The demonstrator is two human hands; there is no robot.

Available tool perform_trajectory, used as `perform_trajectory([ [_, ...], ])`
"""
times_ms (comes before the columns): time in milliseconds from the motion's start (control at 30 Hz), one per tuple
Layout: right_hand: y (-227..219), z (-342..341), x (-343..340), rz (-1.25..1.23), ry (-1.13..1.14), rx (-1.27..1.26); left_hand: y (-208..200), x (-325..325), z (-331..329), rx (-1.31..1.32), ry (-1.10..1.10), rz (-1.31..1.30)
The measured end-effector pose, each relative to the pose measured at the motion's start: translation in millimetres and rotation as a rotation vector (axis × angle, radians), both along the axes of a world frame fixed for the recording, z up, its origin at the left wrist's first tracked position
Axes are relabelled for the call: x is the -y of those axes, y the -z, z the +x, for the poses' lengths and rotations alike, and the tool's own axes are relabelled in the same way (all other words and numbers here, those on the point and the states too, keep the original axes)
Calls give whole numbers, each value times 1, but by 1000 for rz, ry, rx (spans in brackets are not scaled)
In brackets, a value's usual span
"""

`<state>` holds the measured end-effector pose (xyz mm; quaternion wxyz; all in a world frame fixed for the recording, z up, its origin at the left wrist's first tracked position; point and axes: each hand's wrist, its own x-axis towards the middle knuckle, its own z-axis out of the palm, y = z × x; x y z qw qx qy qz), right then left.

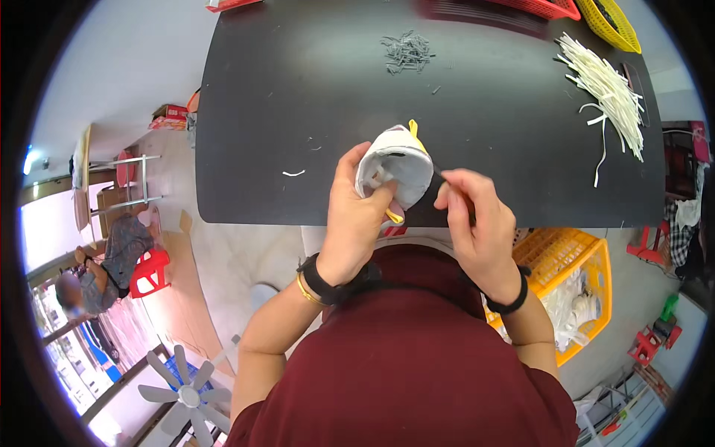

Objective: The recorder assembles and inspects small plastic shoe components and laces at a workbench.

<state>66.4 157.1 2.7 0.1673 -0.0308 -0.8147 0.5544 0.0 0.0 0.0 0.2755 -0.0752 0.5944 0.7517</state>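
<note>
L hand (356, 216) grips white cup mask (395, 165) at near table (246, 112) edge, R hand (477, 220) pinched shut just right, contents unclear.

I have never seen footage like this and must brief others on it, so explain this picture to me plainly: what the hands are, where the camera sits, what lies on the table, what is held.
There is no machine here. A person works with two bare hands, and the single picture comes from a wide fisheye camera worn on the head, looking down; that is why straight edges bend near the rim.

The left hand grips a white cup-shaped mask with a yellow strap. The right hand pinches something small beside the mask; what it is cannot be made out.

On the black table lie a heap of white strips at the far right and a small pile of grey metal pieces. An orange crate stands beside the person's right arm. Another person sits far off at the left.
</note>
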Motion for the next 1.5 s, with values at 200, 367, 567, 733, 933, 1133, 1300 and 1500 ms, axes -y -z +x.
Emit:
perform_trajectory([
  [200,2,4,1,467,-43,-37,2,-9,7,12,-47,-11],
  [367,13,2,7,626,21,-62,7,-9,10,-45,-53,-36],
  [567,13,0,16,663,58,-7,6,-11,18,-222,13,-165],
  [733,19,-7,19,670,91,22,20,-5,11,-352,91,-261],
  [933,20,-16,8,527,49,48,5,-3,9,-151,99,-22],
  [1133,9,-30,4,508,-73,69,5,-1,3,-47,3,76],
  [1300,6,-37,5,520,-122,120,4,-1,0,-6,-47,97],
  [1500,-1,-42,7,525,-154,152,8,4,1,-48,-35,35],
])
